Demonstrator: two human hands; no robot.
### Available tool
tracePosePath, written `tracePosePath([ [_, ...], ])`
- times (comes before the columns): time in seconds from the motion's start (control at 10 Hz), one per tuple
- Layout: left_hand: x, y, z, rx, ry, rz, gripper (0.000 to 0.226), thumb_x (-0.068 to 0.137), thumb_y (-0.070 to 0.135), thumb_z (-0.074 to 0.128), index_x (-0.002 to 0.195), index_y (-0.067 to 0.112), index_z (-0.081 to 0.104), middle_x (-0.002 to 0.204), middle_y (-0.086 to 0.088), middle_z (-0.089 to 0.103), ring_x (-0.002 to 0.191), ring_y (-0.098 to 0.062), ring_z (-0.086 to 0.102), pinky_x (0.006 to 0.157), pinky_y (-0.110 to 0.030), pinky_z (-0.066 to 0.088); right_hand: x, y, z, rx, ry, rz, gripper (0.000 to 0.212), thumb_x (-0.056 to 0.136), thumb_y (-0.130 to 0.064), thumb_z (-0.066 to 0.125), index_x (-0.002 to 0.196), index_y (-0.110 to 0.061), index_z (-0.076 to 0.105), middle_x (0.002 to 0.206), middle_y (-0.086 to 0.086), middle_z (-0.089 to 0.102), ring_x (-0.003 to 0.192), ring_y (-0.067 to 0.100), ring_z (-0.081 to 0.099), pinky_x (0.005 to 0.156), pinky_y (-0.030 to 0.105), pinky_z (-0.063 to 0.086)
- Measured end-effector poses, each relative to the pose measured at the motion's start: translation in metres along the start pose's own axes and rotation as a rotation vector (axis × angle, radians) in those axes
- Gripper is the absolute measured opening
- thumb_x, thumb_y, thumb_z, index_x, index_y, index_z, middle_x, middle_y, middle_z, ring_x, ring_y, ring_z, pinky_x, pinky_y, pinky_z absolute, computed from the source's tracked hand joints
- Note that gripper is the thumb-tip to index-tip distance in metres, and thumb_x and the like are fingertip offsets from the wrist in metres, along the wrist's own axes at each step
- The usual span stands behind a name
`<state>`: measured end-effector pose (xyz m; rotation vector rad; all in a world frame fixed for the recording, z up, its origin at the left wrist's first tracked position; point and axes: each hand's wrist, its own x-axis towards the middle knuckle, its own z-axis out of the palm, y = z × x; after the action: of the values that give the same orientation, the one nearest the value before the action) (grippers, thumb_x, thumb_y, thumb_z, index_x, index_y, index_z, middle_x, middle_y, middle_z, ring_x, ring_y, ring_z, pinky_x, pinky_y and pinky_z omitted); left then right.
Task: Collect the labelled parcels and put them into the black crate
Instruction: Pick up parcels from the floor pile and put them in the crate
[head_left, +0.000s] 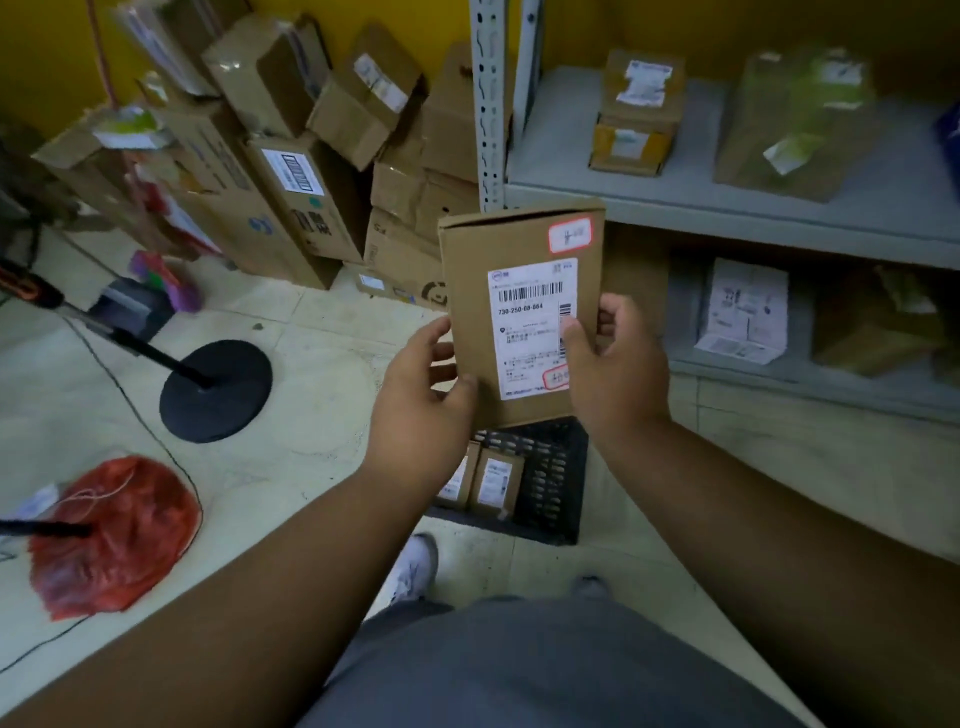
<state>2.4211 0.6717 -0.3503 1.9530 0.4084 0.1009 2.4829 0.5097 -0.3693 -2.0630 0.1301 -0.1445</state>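
Above the black crate (550, 478), which sits on the tiled floor (322, 415) just beside the grey shelf (727, 208), a person holds a labelled cardboard parcel (524, 312) upright with both hands. The left hand (421, 395) grips its lower left edge, thumb on the front; the right hand (613, 364) pinches the right edge, thumb pressed over the shipping label (530, 322). Two smaller parcels (483, 480) already stand along the crate's left wall. Lowering this one well likely means turning it edge-on and sliding it into the free space to their right. The held parcel and forearms hide the crate's far and left sides, so remaining room cannot be judged. Shelf parcels are blurred, their labels unreadable.
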Motion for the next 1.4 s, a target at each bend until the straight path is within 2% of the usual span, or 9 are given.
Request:
tracePosePath([
  [0.2,0.089,-0.056,-0.04,0.09,-0.192,0.048,0.055,0.092,0.021,0.056,0.126,0.063,0.049,0.113,0.018,0.058,0.099,0.009,0.058,0.067,-0.003,0.044,-0.005,0.009,0.085,-0.016,0.032,0.149,0.031,0.098,-0.037,0.057,0.127,-0.025,0.058,0.123,-0.007,0.06,0.107,0.002,0.06,0.084,0.02,0.054],
  [0.3,0.123,-0.098,-0.025,0.15,-0.271,-0.016,0.049,0.094,0.022,0.053,0.131,0.055,0.05,0.118,0.01,0.056,0.096,0.002,0.06,0.072,-0.013,0.046,-0.001,0.04,0.12,-0.045,0.024,0.247,0.031,0.098,-0.035,0.056,0.128,-0.028,0.058,0.123,-0.01,0.06,0.107,0.002,0.061,0.086,0.017,0.053],
  [0.4,0.148,-0.148,0.008,0.219,-0.332,-0.051,0.044,0.093,0.019,0.051,0.131,0.041,0.056,0.119,0.003,0.053,0.096,-0.004,0.06,0.081,-0.024,0.055,0.002,0.09,0.152,-0.077,-0.001,0.36,0.02,0.097,-0.032,0.056,0.117,-0.031,0.061,0.118,-0.008,0.064,0.102,0.005,0.064,0.08,0.014,0.052],
  [0.5,0.165,-0.21,0.049,0.291,-0.446,-0.122,0.034,0.086,0.016,0.045,0.114,0.024,0.063,0.114,-0.006,0.061,0.096,-0.019,0.066,0.081,-0.034,0.059,0.007,0.153,0.183,-0.081,-0.002,0.486,0.016,0.098,-0.025,0.055,0.11,-0.028,0.065,0.115,-0.008,0.07,0.094,0.004,0.067,0.06,0.002,0.045],
  [0.7,0.178,-0.347,0.135,0.23,-0.493,-0.313,0.033,0.086,0.03,0.046,0.11,0.026,0.067,0.112,0.002,0.068,0.093,-0.016,0.069,0.073,-0.029,0.06,0.013,0.301,0.25,-0.124,-0.037,0.646,0.016,0.098,-0.022,0.05,0.106,-0.024,0.065,0.111,-0.007,0.071,0.094,0.015,0.068,0.047,-0.001,0.04],
  [0.9,0.181,-0.502,0.214,0.289,-0.521,-0.419,0.021,0.099,0.027,0.046,0.099,0.022,0.067,0.092,0.007,0.067,0.082,-0.017,0.069,0.063,-0.029,0.06,-0.013,0.461,0.32,-0.175,-0.097,0.814,0.017,0.099,-0.027,0.049,0.106,-0.025,0.066,0.096,-0.011,0.068,0.083,0.012,0.069,0.058,0.019,0.056],
  [1.0,0.189,-0.565,0.246,0.442,-0.649,-0.472,0.028,0.099,0.02,0.048,0.122,0.011,0.06,0.115,-0.009,0.065,0.099,-0.031,0.065,0.085,-0.044,0.057,-0.017,0.525,0.35,-0.157,-0.148,0.896,0.02,0.096,-0.027,0.052,0.106,-0.021,0.068,0.101,-0.005,0.071,0.086,0.021,0.071,0.072,0.038,0.062],
  [1.1,0.201,-0.605,0.27,0.593,-0.697,-0.515,0.037,0.096,0.018,0.051,0.13,0.002,0.055,0.129,-0.019,0.059,0.117,-0.036,0.057,0.098,-0.043,0.048,-0.012,0.57,0.376,-0.154,-0.208,0.936,0.024,0.093,-0.027,0.054,0.11,-0.016,0.068,0.108,0.005,0.072,0.087,0.023,0.071,0.074,0.039,0.062],
  [1.4,0.203,-0.666,0.286,0.827,-0.784,-0.459,0.034,0.096,0.026,0.049,0.119,0.002,0.057,0.125,-0.021,0.056,0.108,-0.037,0.056,0.082,-0.038,0.044,-0.011,0.615,0.417,-0.207,-0.372,1.004,0.034,0.094,-0.032,0.058,0.114,-0.007,0.067,0.11,0.011,0.07,0.094,0.027,0.068,0.081,0.041,0.059],
])
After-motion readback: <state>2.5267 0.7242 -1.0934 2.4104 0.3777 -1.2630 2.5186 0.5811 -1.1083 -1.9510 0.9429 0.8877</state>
